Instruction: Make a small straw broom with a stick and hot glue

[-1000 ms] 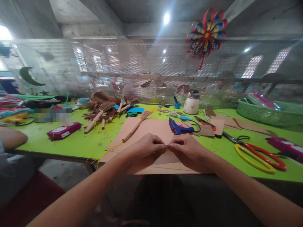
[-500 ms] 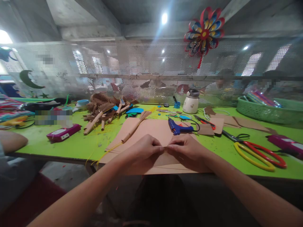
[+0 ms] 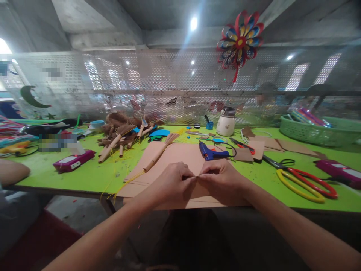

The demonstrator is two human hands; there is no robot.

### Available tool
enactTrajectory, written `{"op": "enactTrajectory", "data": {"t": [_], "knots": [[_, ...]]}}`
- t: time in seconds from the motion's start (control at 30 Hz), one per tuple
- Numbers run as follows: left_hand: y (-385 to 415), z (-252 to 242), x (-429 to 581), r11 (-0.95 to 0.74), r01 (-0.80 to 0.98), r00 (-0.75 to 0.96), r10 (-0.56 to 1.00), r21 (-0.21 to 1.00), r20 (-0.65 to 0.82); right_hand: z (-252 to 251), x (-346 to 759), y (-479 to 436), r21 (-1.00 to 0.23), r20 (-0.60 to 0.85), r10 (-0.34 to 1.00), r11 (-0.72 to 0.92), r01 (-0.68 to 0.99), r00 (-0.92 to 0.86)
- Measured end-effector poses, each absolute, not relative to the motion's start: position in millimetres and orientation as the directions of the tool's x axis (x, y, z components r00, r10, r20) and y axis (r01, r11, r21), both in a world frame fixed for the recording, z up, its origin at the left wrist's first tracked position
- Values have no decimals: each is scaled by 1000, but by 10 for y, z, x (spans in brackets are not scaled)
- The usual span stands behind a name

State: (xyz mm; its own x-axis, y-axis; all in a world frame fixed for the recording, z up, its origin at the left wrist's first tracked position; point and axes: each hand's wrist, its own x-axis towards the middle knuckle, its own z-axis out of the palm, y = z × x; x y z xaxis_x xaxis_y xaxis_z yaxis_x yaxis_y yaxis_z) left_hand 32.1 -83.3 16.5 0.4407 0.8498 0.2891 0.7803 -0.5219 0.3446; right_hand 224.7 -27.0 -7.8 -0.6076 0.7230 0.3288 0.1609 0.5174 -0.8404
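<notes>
My left hand (image 3: 177, 181) and my right hand (image 3: 221, 179) meet fingertip to fingertip over brown paper (image 3: 186, 150) at the table's front edge. Both pinch a tiny dark piece between thumbs and forefingers; it is mostly hidden, and I cannot make out what it is. Just beyond my right hand a blue glue gun (image 3: 213, 152) lies on the paper. A rolled brown paper stick (image 3: 158, 156) with a fringed end and yellow strands rests on the paper's left part.
Large scissors (image 3: 301, 180) with red and yellow handles lie at right, before a green basket (image 3: 321, 131). Behind are a white bottle (image 3: 226, 123) and a pile of brown paper rolls (image 3: 115, 131). A purple power strip (image 3: 73, 161) and a person's arm (image 3: 12, 172) are at left.
My fingertips have drawn slightly closer together, and less of the small piece shows between them. The whole view has shifted a little.
</notes>
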Motion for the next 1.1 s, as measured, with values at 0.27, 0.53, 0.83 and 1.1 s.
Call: {"op": "enactTrajectory", "data": {"t": [0.27,0.53,0.83,1.1], "knots": [[-844,138,341,-545,781,431,823,304,370,-50,2224,-317,-758,411,709,615,217,-573],[-826,130,380,-418,765,319,907,490,275,-30,2231,-333,-773,415,713,604,194,-565],[-925,174,394,-478,747,324,869,463,374,0,2317,-203,-890,262,799,417,185,-542],[-851,75,356,-323,609,214,946,724,242,-40,2262,-261,-969,176,840,240,61,-513]]}}
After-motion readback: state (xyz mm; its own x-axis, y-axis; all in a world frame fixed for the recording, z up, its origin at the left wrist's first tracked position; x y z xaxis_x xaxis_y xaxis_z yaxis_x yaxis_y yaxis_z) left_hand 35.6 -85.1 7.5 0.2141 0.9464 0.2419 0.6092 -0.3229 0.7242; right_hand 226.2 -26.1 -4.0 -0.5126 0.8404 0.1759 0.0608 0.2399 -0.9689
